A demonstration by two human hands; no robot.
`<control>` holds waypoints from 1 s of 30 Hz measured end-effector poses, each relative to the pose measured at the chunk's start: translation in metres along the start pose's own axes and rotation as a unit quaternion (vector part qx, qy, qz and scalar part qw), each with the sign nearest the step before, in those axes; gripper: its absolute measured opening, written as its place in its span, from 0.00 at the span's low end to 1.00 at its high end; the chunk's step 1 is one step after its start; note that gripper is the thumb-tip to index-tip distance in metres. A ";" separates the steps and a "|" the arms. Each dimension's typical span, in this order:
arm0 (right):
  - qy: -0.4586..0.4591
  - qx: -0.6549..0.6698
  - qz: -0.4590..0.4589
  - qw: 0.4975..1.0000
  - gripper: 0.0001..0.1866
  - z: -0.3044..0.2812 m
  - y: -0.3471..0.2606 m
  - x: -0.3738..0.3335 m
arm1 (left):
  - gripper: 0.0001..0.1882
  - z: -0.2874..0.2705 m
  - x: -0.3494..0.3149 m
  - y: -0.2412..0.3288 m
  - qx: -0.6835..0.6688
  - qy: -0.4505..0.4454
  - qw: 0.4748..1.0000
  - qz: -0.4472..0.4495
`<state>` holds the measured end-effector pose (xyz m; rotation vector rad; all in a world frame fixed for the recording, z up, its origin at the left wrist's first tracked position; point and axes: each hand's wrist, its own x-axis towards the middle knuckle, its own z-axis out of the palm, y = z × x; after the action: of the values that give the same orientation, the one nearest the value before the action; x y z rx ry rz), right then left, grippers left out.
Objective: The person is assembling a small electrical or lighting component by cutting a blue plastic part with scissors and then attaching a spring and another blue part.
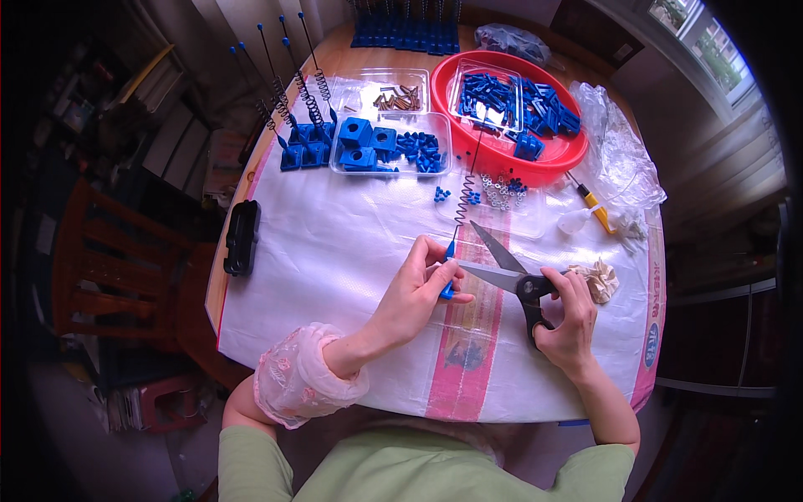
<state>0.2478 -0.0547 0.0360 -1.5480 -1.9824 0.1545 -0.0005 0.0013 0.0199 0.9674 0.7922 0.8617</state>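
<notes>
In front of the red round plastic basin [562, 170], the left hand [418, 280] pinches a blue plastic stem [450, 249]; the right hand [572, 322] grips black-handled steel scissors [529, 289]; a slip could nick the left.

Head view: wide fisheye above the green shirt [418, 464]
Covered table [351, 226]: viewed downward and forward
Left hand [416, 283], right hand [571, 322]: fairly near, below centre

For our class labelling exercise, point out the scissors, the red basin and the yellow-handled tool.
Scissors [528, 288], head view: the pivot.
Red basin [559, 170], head view: front wall.
Yellow-handled tool [595, 209], head view: the handle.
</notes>
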 end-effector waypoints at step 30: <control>-0.002 -0.006 -0.003 1.000 0.33 0.001 0.002 -0.001 | 0.06 0.004 0.000 -0.003 -0.012 0.011 1.000 0.012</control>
<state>0.2491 -0.0551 0.0341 -1.5502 -1.9939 0.1424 0.0035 -0.0014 0.0184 0.9495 0.7889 0.9019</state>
